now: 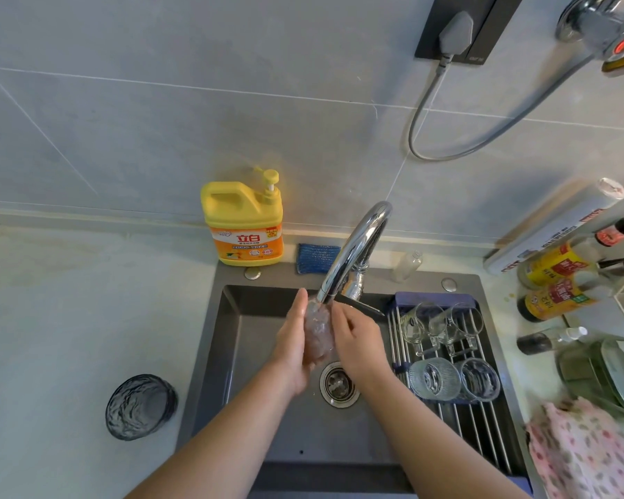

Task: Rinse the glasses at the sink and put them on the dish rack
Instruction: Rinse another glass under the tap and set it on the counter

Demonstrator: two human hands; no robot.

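A person rinses a clear glass (317, 333) under the spout of the chrome faucet (357, 246), above the dark sink (231, 354) and its drain (339, 383); the left hand (292, 343) cups and grips the glass from the left, while the right hand (357, 340) closes bent fingers on its right side. The dish rack (483, 426) lies across the sink's right end and holds four clear glasses: two handled ones (416, 324) at the back, two ribbed ones (434, 378) in front. A dark textured glass (141, 406) stands on the counter left of the sink; a yellow detergent bottle (244, 225) and a blue cloth (317, 257) sit behind the basin; a floral cloth (584, 452) lies at right.
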